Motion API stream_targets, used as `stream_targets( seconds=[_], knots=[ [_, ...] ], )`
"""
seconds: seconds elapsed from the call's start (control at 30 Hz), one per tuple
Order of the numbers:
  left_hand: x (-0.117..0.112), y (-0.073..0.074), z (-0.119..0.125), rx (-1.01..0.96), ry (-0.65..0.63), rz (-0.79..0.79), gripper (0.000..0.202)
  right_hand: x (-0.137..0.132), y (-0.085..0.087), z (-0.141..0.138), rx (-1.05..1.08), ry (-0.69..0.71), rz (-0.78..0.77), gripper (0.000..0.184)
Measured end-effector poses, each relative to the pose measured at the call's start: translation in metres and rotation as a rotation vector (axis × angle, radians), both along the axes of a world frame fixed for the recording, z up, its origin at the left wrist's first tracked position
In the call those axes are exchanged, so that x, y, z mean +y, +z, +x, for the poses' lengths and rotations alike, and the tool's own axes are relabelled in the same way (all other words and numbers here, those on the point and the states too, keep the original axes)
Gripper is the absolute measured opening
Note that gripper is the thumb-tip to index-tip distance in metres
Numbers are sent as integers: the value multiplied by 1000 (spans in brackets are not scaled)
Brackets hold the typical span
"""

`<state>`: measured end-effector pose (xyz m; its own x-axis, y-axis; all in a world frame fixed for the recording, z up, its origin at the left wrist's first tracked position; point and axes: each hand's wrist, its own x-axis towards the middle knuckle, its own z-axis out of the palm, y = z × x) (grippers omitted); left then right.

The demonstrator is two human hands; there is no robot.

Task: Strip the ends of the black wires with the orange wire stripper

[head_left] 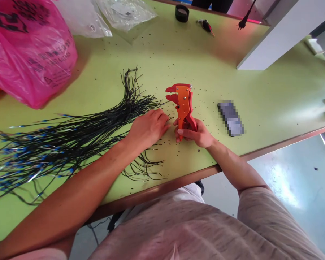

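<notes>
My right hand [196, 134] is closed round the handles of a red and orange wire stripper [182, 103], which stands upright on the green table [178, 61] with its jaws pointing left. My left hand [147, 127] rests just left of the tool, fingers curled down on the ends of a large spread of thin black wires [70, 141]. Whether it pinches a wire I cannot make out. The wires fan out to the left, many with blue ends. A smaller loose bunch of black wires [143, 168] lies under my left wrist.
A pink plastic bag [27, 50] sits at the far left, with clear plastic bags [124, 12] behind it. A black tape roll [182, 13], keys [205, 25], a white box [276, 32] and a blurred flat object [231, 118] lie further off. Tiny black scraps dot the table.
</notes>
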<state>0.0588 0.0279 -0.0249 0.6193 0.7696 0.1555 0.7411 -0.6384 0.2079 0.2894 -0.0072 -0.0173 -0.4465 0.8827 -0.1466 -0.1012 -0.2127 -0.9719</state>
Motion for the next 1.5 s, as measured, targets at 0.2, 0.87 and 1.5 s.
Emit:
stream_targets(
  seconds=[0.2, 0.87, 1.5],
  knots=[
    [8, 9, 14, 90, 42, -102, 30, 3, -3, 1, -35, -5, -7, 39],
    [-18, 13, -32, -682, 232, -352, 31, 0, 2, 11, -19, 121, 23, 41],
    [-17, 18, -34, -878, 295, -359, 26, -5, 5, 14, 138, 416, -215, 51]
  ],
)
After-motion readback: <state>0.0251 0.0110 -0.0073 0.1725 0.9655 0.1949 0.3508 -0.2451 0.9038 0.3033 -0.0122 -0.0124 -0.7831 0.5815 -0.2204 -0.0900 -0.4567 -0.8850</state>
